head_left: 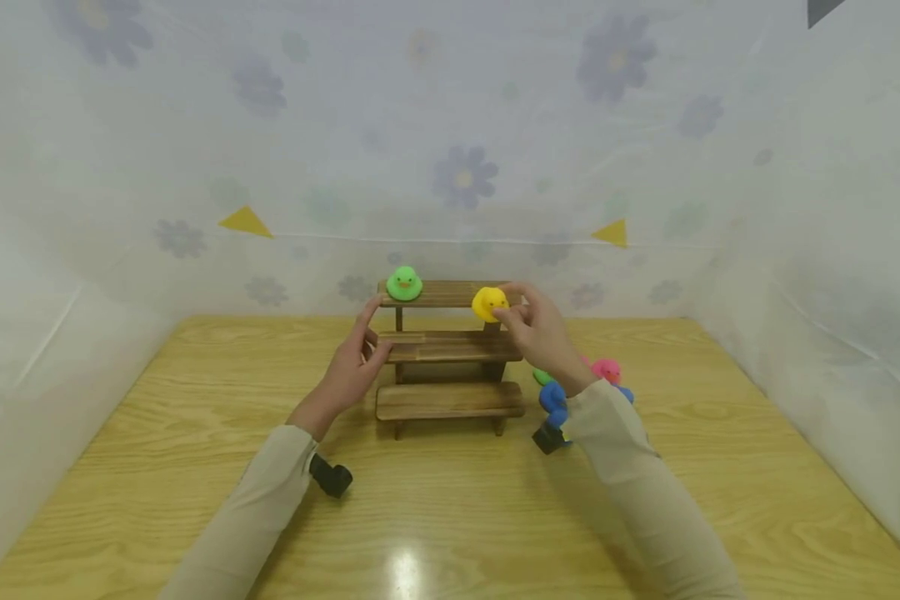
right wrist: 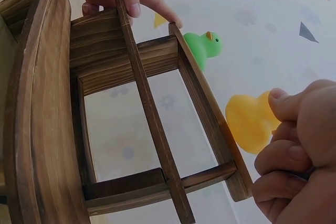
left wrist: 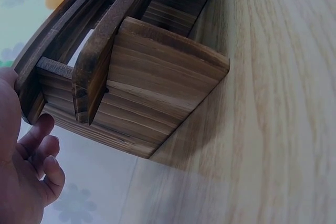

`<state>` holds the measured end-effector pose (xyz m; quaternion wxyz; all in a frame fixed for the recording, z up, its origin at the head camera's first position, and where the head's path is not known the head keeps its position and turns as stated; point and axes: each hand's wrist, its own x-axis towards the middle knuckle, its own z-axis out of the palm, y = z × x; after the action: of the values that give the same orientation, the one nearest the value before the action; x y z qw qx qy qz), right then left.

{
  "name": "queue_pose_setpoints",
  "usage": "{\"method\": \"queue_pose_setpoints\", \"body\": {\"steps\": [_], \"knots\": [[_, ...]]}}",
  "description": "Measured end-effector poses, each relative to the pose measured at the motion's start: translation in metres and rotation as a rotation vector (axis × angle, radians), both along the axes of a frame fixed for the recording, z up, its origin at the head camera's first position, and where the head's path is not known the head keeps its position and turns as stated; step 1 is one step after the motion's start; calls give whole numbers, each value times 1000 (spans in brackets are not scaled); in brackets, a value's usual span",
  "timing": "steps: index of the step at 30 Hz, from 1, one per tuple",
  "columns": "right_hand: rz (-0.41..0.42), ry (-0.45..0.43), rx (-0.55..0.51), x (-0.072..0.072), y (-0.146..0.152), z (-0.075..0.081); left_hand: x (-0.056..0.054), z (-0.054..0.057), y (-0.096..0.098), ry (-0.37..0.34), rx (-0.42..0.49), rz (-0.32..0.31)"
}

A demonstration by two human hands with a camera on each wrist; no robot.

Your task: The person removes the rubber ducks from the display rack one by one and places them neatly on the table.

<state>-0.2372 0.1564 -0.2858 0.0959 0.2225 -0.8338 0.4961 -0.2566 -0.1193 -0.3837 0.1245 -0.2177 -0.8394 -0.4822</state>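
Observation:
A three-tier wooden stand point(head_left: 450, 400) stands in the middle of the table. On the left end of its top tier sits a green rubber duck point(head_left: 404, 285). My right hand point(head_left: 543, 333) pinches a yellow rubber duck point(head_left: 487, 305) between thumb and fingers at the right end of that tier. In the right wrist view the yellow duck's base lies against or just over the tier's surface; I cannot tell which. At the stand's left side is my left hand point(head_left: 345, 367), its index finger touching the top tier and its thumb at the middle tier.
Right of the stand, partly hidden by my right forearm, lie several more ducks, among them a blue duck point(head_left: 552, 398) and a pink duck point(head_left: 607, 371). A floral sheet point(head_left: 465, 125) hangs behind the table point(head_left: 270, 392) and along its sides.

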Motion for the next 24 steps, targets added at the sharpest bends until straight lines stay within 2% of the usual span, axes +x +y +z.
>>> {"method": "queue_pose_setpoints", "body": {"steps": [12,19,24], "knots": [[18,-2,-12,3,10,-6,-1,-2,-1,6,-1,1],[32,18,-57,-17,29,-36,0,0,-1,0,-1,-6],[47,-9,-88,-15,39,-42,-1,-1,-1,-3,3,-8]]}}
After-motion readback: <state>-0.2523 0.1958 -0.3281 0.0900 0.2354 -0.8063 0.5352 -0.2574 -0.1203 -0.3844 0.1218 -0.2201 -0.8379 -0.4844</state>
